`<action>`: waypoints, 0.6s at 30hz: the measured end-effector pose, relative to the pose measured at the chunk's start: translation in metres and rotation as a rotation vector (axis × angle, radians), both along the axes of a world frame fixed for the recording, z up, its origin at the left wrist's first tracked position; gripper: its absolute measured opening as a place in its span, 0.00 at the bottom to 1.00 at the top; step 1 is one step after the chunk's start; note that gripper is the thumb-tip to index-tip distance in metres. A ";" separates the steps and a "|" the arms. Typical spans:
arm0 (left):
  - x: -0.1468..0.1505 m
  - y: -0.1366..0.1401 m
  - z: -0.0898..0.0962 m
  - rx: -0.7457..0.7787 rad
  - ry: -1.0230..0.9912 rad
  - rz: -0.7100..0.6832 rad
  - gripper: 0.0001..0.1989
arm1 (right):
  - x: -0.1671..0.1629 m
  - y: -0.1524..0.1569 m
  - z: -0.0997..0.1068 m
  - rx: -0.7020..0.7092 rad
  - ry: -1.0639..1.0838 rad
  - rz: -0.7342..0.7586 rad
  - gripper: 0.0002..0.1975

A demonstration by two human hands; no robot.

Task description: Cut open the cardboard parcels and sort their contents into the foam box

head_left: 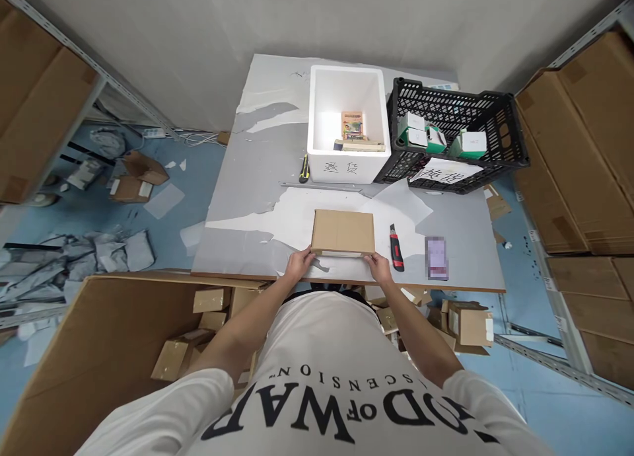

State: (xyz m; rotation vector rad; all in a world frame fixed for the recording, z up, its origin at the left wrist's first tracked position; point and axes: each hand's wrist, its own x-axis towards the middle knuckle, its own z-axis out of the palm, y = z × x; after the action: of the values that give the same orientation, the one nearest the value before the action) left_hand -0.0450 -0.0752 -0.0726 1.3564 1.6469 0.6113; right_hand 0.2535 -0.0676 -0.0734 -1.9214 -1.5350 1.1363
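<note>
A small brown cardboard box (343, 232) lies near the front edge of the table, with a white strip along its near side. My left hand (299, 264) is closed on its near left corner. On the near right corner, the fingers of my right hand (378, 267) grip the same box. A red and black utility knife (397, 248) rests to the right of the box, apart from my right hand. Farther right lies a purple, blurred rectangular item (436, 258).
A white foam box (349, 163) holding a few small packs stands at the back of the table (232, 191). Beside it is a black crate (458, 99) with green-white boxes. A yellow utility knife (304, 169) lies left. A large carton (113, 337) with boxes adjoins the table's front left.
</note>
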 end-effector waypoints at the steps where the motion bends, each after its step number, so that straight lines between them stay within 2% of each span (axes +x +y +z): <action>1: -0.001 -0.001 0.004 0.007 0.041 -0.013 0.17 | 0.001 0.002 0.004 0.004 0.001 0.008 0.21; 4: -0.003 0.000 0.017 0.036 0.168 -0.012 0.19 | 0.004 0.009 0.020 0.046 0.000 0.038 0.23; 7: -0.002 0.006 0.030 0.089 0.230 0.077 0.19 | 0.005 0.021 0.040 0.096 -0.060 0.054 0.24; 12: 0.001 0.028 0.051 0.110 0.274 0.151 0.18 | 0.005 0.043 0.069 0.061 -0.160 0.039 0.22; 15: 0.004 0.039 0.058 0.073 0.293 0.162 0.18 | 0.006 0.053 0.077 0.005 -0.181 0.042 0.22; 18: 0.005 0.043 0.059 0.073 0.226 0.150 0.18 | 0.007 0.058 0.075 -0.064 -0.188 0.050 0.22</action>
State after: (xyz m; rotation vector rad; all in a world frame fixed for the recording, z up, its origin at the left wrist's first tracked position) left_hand -0.0395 -0.0325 -0.0136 1.4047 1.9376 0.6290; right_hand 0.2610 -0.0097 0.0019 -2.0945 -1.6714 1.0625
